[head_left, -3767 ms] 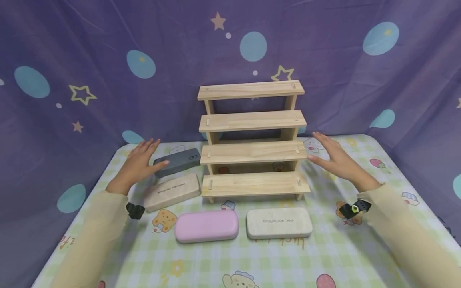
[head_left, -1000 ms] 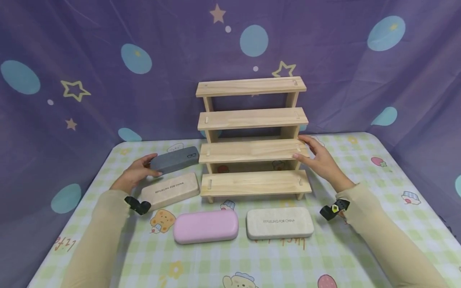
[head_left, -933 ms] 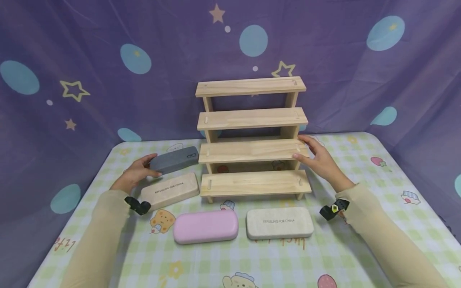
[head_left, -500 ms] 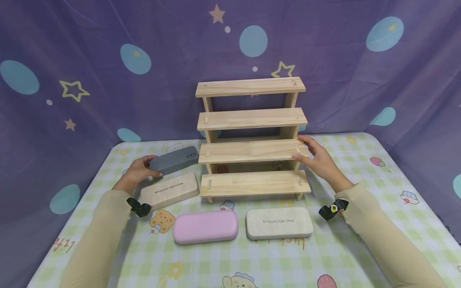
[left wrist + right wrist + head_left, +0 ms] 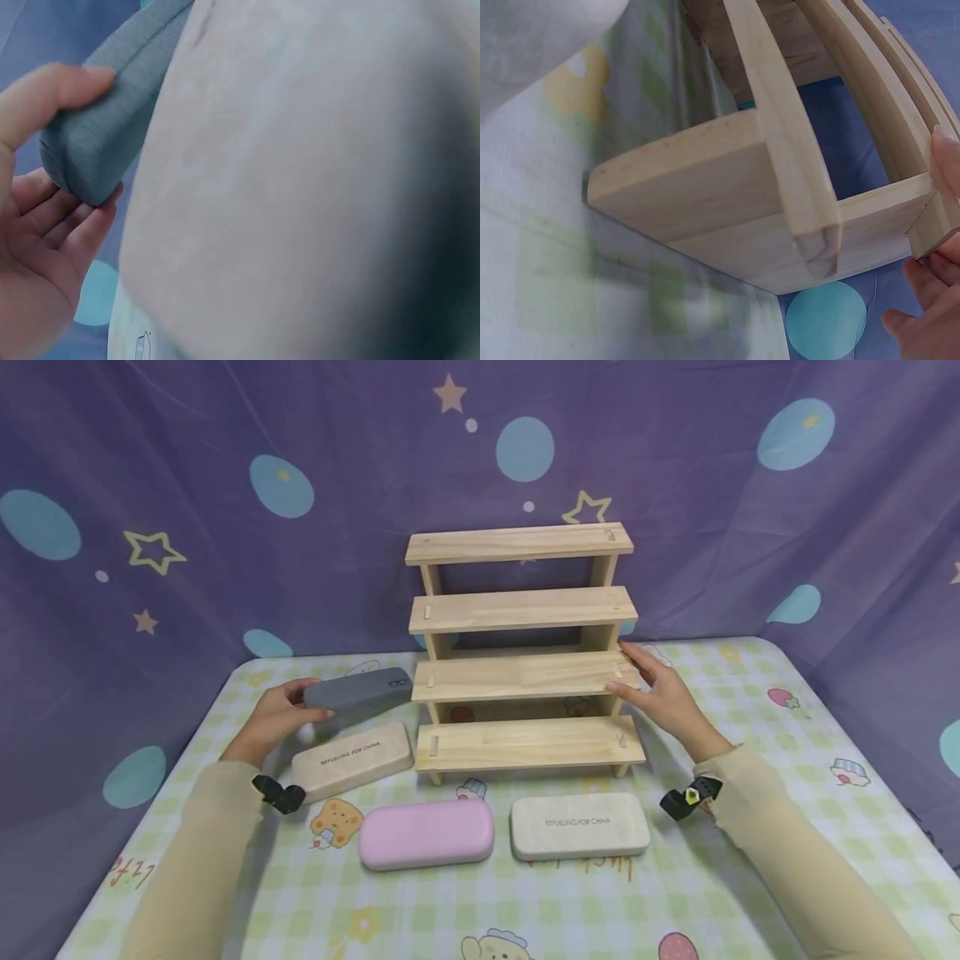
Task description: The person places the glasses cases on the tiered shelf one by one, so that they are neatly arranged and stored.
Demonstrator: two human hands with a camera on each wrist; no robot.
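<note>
In the head view my left hand (image 5: 273, 717) holds the left end of a grey-blue glasses case (image 5: 356, 692) with a small glasses print. The left wrist view has the thumb (image 5: 84, 84) on the case's top face and the other fingers beneath its end. My right hand (image 5: 671, 703) grips the right end of the second step from the bottom on a four-step wooden display rack (image 5: 525, 675). Thumb above and fingers below that step's end show in the right wrist view. Just in front of the left hand lies a beige glasses case (image 5: 352, 762), lettered on top.
A pink glasses case (image 5: 426, 835) and an off-white lettered one (image 5: 580, 827) lie side by side before the rack. All stand on a green-checked tablecloth (image 5: 435, 914). A purple curtain (image 5: 337, 593) hangs behind and at both sides.
From hovering spread at both sides, my hands came in to the grey-blue glasses case and the rack. Lately the case's left end has shifted slightly left and tilted up; the right hand keeps its hold.
</note>
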